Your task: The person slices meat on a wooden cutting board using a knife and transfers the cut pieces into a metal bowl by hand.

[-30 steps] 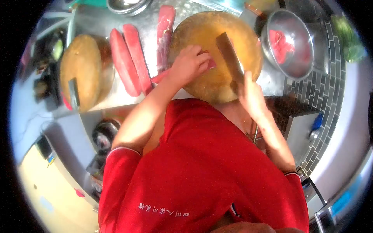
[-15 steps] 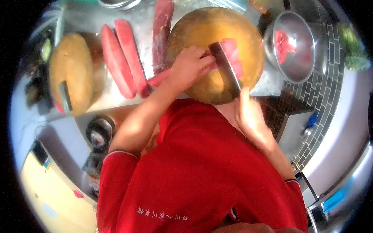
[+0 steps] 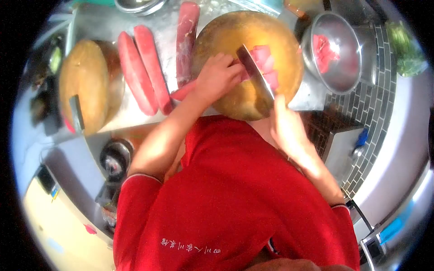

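Note:
My left hand [image 3: 220,76] is closed over a long strip of raw red meat [image 3: 184,91] on a round wooden chopping block [image 3: 221,34]. The strip's near end sticks out past my wrist, and most of its far end is under my fingers. My right hand [image 3: 285,122] grips a cleaver [image 3: 256,72], whose handle is hidden in the fist. The blade stands close beside my left fingertips, at the end of the strip. Several flat cut slices of meat [image 3: 263,58] lie on the block along the blade's right side.
A steel bowl [image 3: 349,58] right of the block holds red meat pieces [image 3: 323,53]. Long meat strips [image 3: 135,74] and a darker piece [image 3: 186,49] lie on the steel table [image 3: 105,23]. Farther left, a second block [image 3: 86,67] has another knife [image 3: 76,113] at its edge.
The cleaver and my right hand have shifted slightly left and up, with the blade tilted differently. My left hand stays on the strip. The whole view has shifted slightly.

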{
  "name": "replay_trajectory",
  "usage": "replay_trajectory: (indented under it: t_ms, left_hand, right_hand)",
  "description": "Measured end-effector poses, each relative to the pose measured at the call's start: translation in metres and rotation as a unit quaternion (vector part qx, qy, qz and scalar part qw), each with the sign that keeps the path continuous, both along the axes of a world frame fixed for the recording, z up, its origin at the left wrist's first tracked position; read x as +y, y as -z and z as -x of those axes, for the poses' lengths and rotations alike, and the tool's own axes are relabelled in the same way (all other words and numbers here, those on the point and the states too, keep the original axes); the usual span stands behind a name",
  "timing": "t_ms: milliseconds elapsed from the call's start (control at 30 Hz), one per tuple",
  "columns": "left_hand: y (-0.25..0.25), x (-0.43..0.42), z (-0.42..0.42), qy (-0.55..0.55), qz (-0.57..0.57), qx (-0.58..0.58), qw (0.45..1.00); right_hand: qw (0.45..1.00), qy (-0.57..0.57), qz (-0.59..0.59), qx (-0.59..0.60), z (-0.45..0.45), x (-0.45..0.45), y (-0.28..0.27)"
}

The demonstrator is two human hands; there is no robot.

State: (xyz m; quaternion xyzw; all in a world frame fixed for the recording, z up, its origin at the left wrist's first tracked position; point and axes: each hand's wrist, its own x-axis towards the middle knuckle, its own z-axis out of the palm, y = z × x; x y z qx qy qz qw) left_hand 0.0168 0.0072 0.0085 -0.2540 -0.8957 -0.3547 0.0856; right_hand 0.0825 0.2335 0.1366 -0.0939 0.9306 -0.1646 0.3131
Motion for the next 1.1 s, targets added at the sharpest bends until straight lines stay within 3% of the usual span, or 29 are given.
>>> replay_trajectory:
  t_ms: [133, 300, 367, 467, 600, 667, 767, 833, 900, 967, 1067, 1100]
  left_hand:
    - [0.003, -0.003, -0.002, -0.005, -0.004, -0.01, 1.0]
    - [-0.004, -0.007, -0.003, 0.001, 0.017, -0.03, 0.999]
    - [0.004, -0.003, 0.0, 0.005, 0.019, -0.02, 1.0]
    - [-0.003, -0.001, -0.001, 0.004, -0.036, -0.001, 0.999]
    - [-0.005, -0.003, 0.001, 0.0, -0.007, -0.008, 1.0]
    - [-0.001, -0.004, -0.002, 0.003, -0.035, -0.003, 0.999]
    - [-0.001, -0.003, 0.0, 0.009, -0.075, 0.005, 0.997]
    - [-0.005, -0.005, -0.001, -0.005, -0.028, -0.014, 0.999]
    - [-0.007, -0.004, -0.002, -0.004, -0.01, -0.017, 1.0]
    - [-0.006, -0.003, 0.0, 0.005, -0.019, -0.002, 1.0]
    - [-0.001, -0.004, -0.001, 0.015, -0.016, -0.024, 0.999]
    - [0.0, -0.004, 0.003, 0.002, -0.021, -0.009, 1.0]
  right_hand:
    - [0.999, 0.005, 0.02, 0.026, -0.009, 0.006, 0.002]
    - [0.985, -0.026, 0.086, 0.148, 0.061, -0.04, 0.068]
    - [0.996, 0.012, 0.022, 0.086, 0.074, -0.046, 0.065]
    - [0.995, 0.0, 0.048, 0.085, 0.046, -0.033, 0.044]
    - [0.996, -0.023, 0.042, 0.075, 0.002, -0.004, 0.005]
    - [1.0, -0.012, 0.012, 0.016, -0.014, 0.01, -0.004]
    - [0.998, 0.02, 0.052, 0.029, -0.012, 0.007, 0.008]
    - [0.994, 0.026, 0.085, 0.055, 0.024, -0.021, 0.035]
    - [0.992, -0.021, 0.033, 0.122, 0.058, -0.043, 0.076]
    - [0.983, -0.01, 0.097, 0.156, 0.067, -0.037, 0.082]
    - [0.984, 0.129, 0.118, 0.037, 0.061, -0.033, 0.07]
    - [0.993, 0.068, 0.074, 0.063, 0.053, -0.032, 0.052]
